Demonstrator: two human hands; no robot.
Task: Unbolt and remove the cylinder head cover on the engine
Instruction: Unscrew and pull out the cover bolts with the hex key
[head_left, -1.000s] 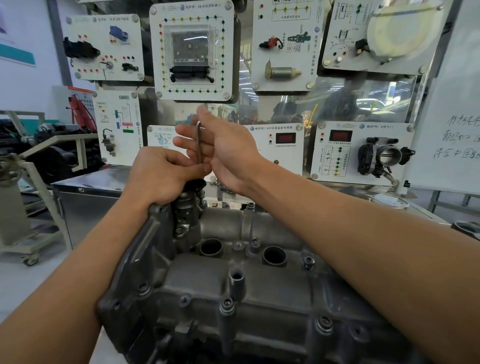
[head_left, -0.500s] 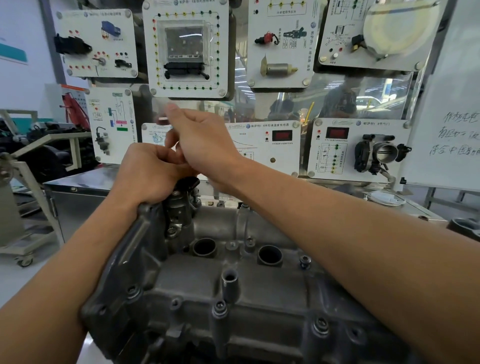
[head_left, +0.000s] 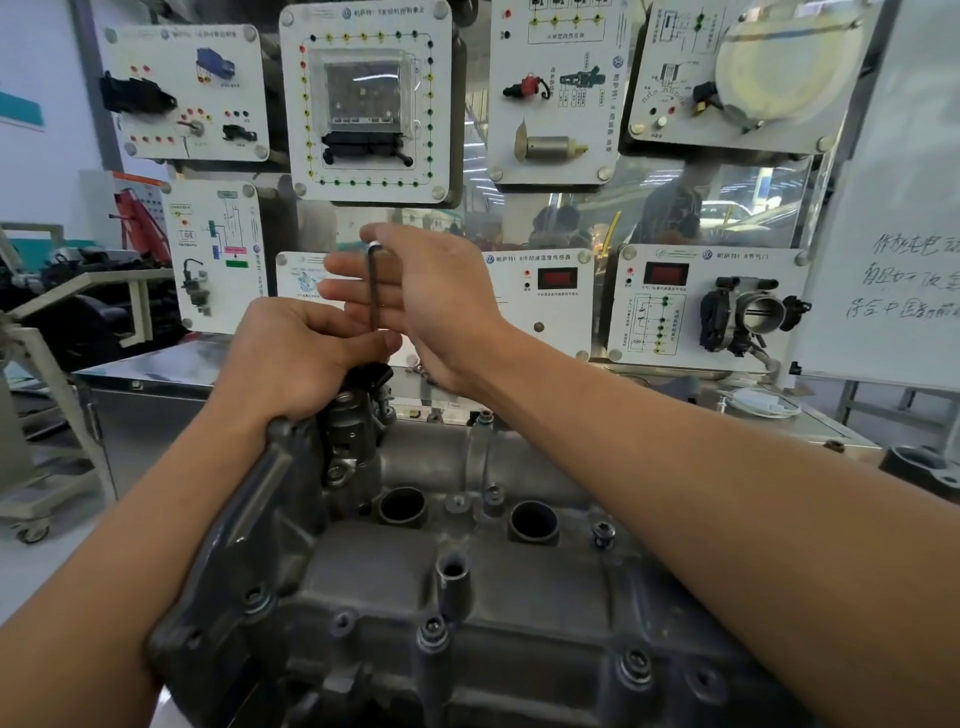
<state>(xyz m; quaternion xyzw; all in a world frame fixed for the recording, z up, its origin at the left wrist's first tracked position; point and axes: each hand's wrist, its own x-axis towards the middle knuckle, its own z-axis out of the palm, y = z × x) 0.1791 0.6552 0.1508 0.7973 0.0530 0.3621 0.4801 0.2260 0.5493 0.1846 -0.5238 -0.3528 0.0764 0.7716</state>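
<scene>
The grey cast cylinder head cover (head_left: 374, 577) fills the lower middle of the head view, with two round plug wells and several bolts along its near edge. A thin dark hex key (head_left: 373, 291) stands upright above the cover's far left corner. My left hand (head_left: 296, 353) curls round the key's lower end, on top of a dark fitting (head_left: 353, 421). My right hand (head_left: 415, 296) is at the key's upper end, thumb over the tip and fingers stretched out to the left behind the shaft. The bolt under the key is hidden by my left hand.
A loose-looking bolt (head_left: 602, 532) sits right of the second plug well. Behind the engine stands a metal bench (head_left: 156, 384) and a wall of training panels, one with a throttle body (head_left: 753, 312). A whiteboard (head_left: 893, 234) is at the right, carts at the left.
My right hand swung round the top of the hex key and has come back with its fingers spread; the key shaft shows upright again. My left hand stayed at the key's base.
</scene>
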